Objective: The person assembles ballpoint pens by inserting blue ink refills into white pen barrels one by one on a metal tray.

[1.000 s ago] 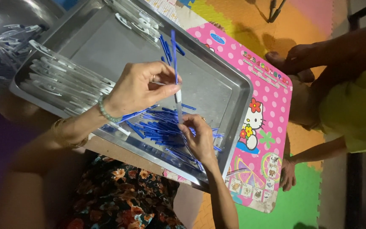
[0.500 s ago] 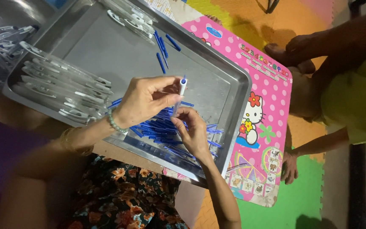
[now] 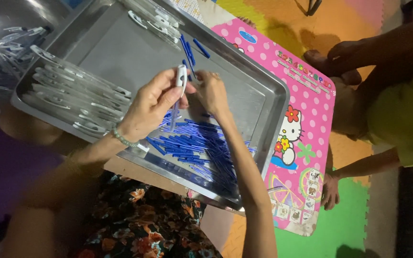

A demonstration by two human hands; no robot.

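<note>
Your left hand (image 3: 151,107) has its grip closed on a clear pen barrel (image 3: 179,88), thumb and fingers pinching it near the white end, so the barrel points up and slightly tilted above the tray. Your right hand (image 3: 212,93) is just beside it, its fingertips meeting the same barrel near the top; whether that grip is pinched shut on it or only touching, you cannot tell from here. A beaded bracelet (image 3: 122,138) sits on your left wrist.

Below both hands lies a heap of blue pen refills (image 3: 194,148), spread across the near part of the metal tray (image 3: 264,102). A few loose blue refills (image 3: 192,50) lie apart near the tray's far edge. Along the tray's left side, rows of clear pen barrels (image 3: 75,98) are stacked side by side, and more sit at the far corner (image 3: 156,19).

The tray rests over a pink, dotted cartoon board (image 3: 307,119). To the right, another person in a yellow-green top (image 3: 402,119) sits on coloured foam floor mats (image 3: 354,224).
</note>
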